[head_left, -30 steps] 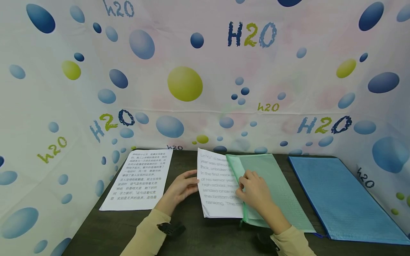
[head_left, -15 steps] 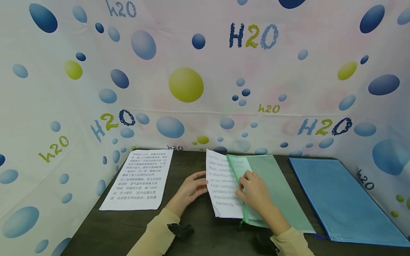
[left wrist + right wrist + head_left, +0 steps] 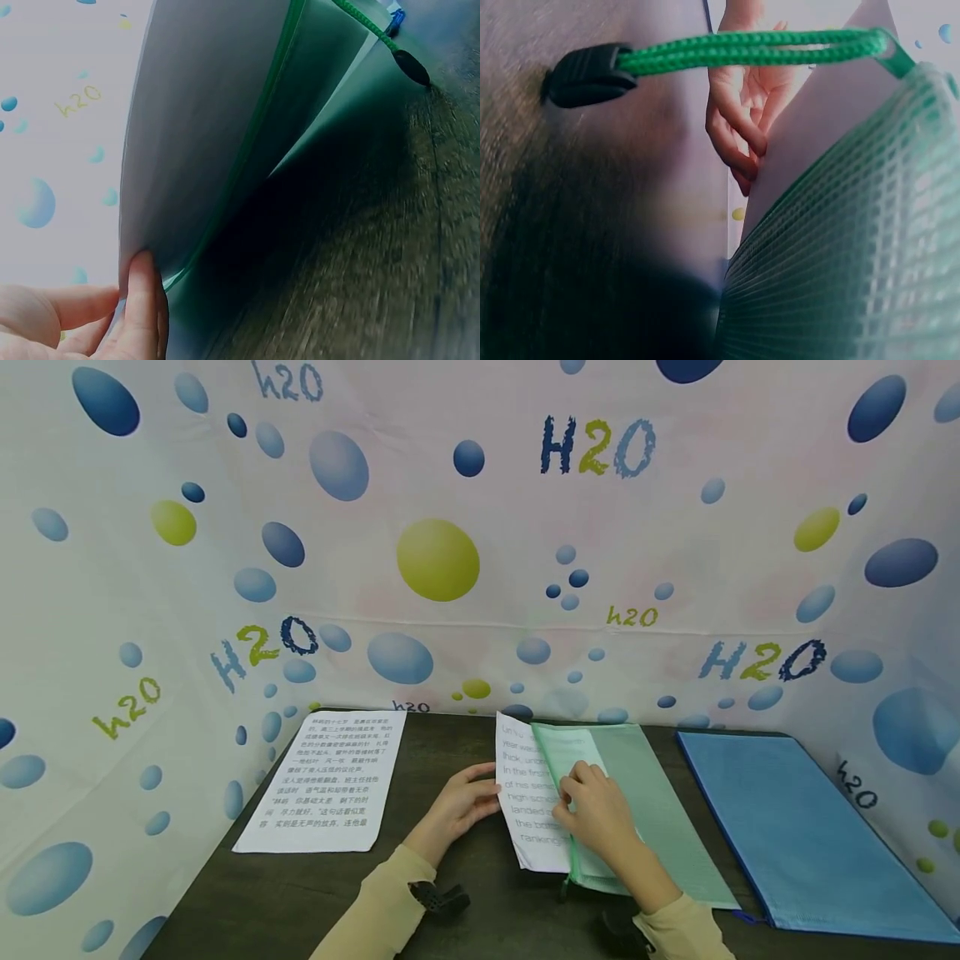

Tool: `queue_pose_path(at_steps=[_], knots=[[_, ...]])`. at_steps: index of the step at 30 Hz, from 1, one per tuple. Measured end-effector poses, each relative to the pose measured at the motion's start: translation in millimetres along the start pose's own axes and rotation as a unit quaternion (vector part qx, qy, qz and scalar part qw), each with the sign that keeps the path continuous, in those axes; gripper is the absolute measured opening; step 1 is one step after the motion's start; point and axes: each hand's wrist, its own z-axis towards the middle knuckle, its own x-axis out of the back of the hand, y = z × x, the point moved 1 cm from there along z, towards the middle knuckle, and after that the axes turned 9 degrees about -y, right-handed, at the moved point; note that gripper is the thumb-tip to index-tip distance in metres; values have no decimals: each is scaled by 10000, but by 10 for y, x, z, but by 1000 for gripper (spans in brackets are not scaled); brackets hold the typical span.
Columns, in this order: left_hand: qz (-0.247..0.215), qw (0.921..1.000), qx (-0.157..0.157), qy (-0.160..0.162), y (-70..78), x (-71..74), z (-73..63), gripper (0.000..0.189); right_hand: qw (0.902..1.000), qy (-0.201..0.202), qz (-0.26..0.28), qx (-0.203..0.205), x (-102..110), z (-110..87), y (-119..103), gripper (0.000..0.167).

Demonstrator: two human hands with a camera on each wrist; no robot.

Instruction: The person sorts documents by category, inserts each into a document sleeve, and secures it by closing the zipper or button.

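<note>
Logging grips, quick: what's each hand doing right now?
Left hand: pinching the printed paper by its edge.
Right hand: holding the green folder by its edge.

One left hand point(image 3: 456, 810) and one right hand point(image 3: 600, 814) make two hands, one green pouch point(image 3: 663, 827) and one blue pouch point(image 3: 813, 827) make two pouches, with one separate sheet point(image 3: 322, 781), one table point(image 3: 247, 902) and printed paper point(image 3: 528, 810) of uncertain count.
</note>
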Motion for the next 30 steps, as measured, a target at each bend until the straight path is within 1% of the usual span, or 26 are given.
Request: queue_pose_path(at_steps=[8, 10, 13, 19, 21, 23, 27, 30], knots=[[82, 10000, 37, -33, -48, -104, 101, 53, 10000, 9, 51, 49, -25, 4, 13, 28], [173, 9998, 57, -14, -59, -126, 126, 52, 10000, 6, 58, 36, -30, -1, 14, 28], [459, 9989, 92, 17, -68, -162, 164, 50, 9999, -59, 93, -2, -36, -3, 15, 26], [1192, 9928, -34, -54, -52, -265, 212, 47, 9998, -81, 155, 35, -52, -7, 21, 25], [1427, 9897, -102, -51, -54, -292, 234, 45, 9998, -57, 137, 92, -57, -10, 22, 26], [1740, 9846, -179, -24, -62, -311, 263, 43, 9998, -19, 106, 138, -60, -14, 22, 25], [2407, 9700, -333, 77, -75, -340, 310, 40, 9998, 52, 58, 187, -66, -16, 26, 25], [2885, 9564, -450, 109, -85, -361, 334, 39, 9996, 115, 30, 237, -69, -14, 31, 25]])
